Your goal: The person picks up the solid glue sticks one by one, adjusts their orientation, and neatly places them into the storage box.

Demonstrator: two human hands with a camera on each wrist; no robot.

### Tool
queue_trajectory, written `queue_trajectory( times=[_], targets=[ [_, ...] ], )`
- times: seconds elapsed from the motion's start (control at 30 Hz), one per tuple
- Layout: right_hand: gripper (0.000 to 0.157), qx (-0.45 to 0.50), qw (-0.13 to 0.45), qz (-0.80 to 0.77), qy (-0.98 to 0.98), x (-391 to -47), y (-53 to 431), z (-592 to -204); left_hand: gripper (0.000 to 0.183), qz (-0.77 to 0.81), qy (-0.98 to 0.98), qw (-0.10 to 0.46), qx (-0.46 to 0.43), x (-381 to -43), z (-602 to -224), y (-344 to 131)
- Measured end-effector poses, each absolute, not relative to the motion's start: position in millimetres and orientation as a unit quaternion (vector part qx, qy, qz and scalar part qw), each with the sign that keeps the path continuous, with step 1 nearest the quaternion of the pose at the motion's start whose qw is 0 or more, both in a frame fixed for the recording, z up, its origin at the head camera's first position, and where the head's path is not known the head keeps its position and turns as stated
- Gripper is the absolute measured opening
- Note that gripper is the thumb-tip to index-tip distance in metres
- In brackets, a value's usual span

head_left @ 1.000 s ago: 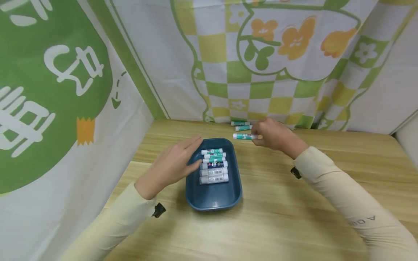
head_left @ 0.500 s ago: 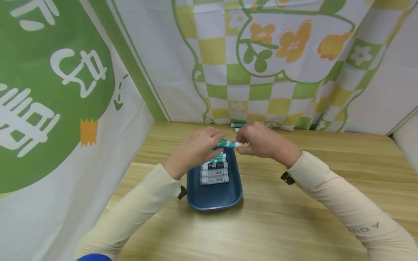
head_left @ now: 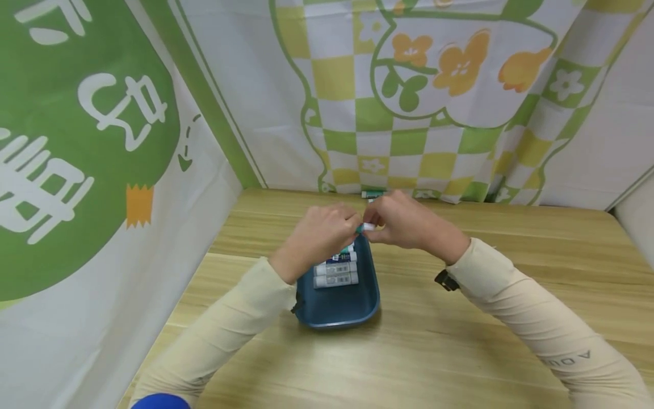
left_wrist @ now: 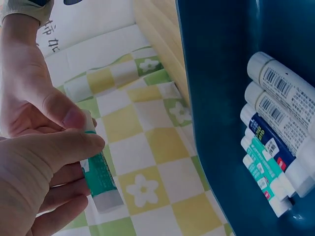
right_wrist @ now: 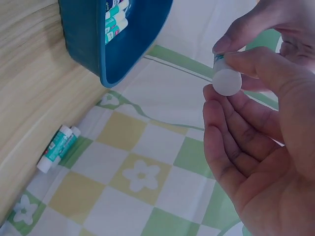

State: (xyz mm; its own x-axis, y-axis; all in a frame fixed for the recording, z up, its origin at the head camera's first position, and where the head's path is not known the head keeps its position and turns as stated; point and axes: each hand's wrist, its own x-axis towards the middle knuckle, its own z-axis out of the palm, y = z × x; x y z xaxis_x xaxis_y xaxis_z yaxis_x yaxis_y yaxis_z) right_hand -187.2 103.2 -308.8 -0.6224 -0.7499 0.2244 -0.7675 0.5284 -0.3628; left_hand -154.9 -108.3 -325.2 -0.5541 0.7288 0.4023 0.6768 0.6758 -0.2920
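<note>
A green-labelled glue stick (left_wrist: 101, 172) with white ends is held between both hands, over the far end of a dark blue tray (head_left: 339, 315). My left hand (head_left: 322, 236) pinches its green body, the thumb lying across it in the left wrist view. My right hand (head_left: 409, 224) grips the white end with thumb and fingers. In the right wrist view that round white end (right_wrist: 227, 82) faces the camera. Several glue sticks lie side by side in the tray: larger white ones (head_left: 335, 280), a navy one (left_wrist: 270, 140) and small green ones (left_wrist: 261, 179), partly hidden by my left hand in the head view.
Two more green glue sticks (right_wrist: 59, 147) lie on the wooden table (head_left: 449, 341) against the checkered curtain (head_left: 409, 142) at the back. A printed cloth (head_left: 92, 227) borders the left side. A blue round thing (head_left: 160, 401) shows at the bottom edge.
My right hand has brought the glue stick left from the back of the table to above the tray. My left hand has moved right from the tray's edge and taken hold of it.
</note>
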Motion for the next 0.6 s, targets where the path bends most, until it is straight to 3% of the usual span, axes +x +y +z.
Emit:
queue_trajectory(
  times=[0.23,0.4,0.6],
  targets=[
    [0.012,0.413,0.029,0.253,-0.874,-187,110,-307,0.01,-0.046,-0.897,0.215,-0.384,-156,-325,-112],
    [0.027,0.358,0.032,0.306,-0.882,-187,117,-304,0.018,-0.25,-0.891,0.187,-0.33,-160,-323,-123],
    [0.032,0.322,0.025,0.368,-0.872,-182,116,-315,0.025,-0.55,-0.796,0.139,-0.211,-154,-328,-128]
  ],
)
